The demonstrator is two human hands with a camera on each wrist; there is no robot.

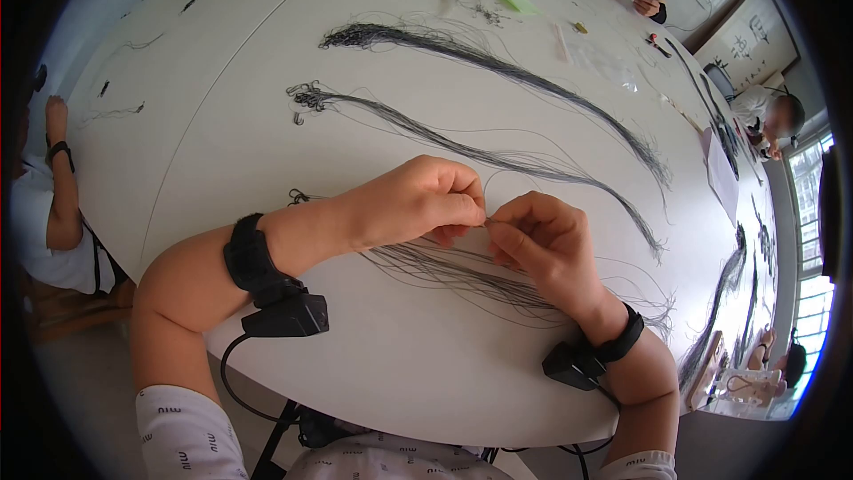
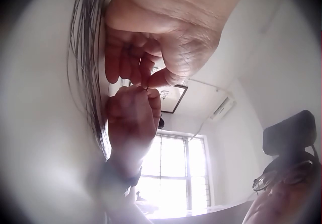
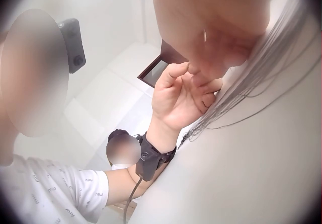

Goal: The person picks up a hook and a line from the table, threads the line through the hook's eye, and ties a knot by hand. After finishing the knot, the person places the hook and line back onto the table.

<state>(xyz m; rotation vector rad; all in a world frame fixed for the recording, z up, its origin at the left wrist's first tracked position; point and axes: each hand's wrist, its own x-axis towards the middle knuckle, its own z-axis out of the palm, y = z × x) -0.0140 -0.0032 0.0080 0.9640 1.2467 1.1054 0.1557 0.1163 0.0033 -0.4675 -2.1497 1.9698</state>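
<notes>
Both hands meet above the white table. The left hand (image 1: 418, 200) pinches something tiny between thumb and forefinger, and the right hand (image 1: 546, 249) pinches at the same spot, their fingertips nearly touching. A thin dark line arches above the fingers in the head view. Beneath the hands lies a bundle of dark strands (image 1: 462, 277), its hooked end (image 1: 300, 197) partly hidden by the left forearm. In the left wrist view the left hand (image 2: 166, 32) meets the right hand (image 2: 132, 123) beside the strands (image 2: 89, 58). What the fingertips hold is too small to tell.
Two more strand bundles (image 1: 498, 67) (image 1: 462, 149) lie farther back on the table (image 1: 222, 151), the nearer with hooks (image 1: 306, 98) at its left end. A green piece (image 1: 517, 2), plastic bags and a paper sheet (image 1: 721, 176) lie beyond. Other people sit around the table.
</notes>
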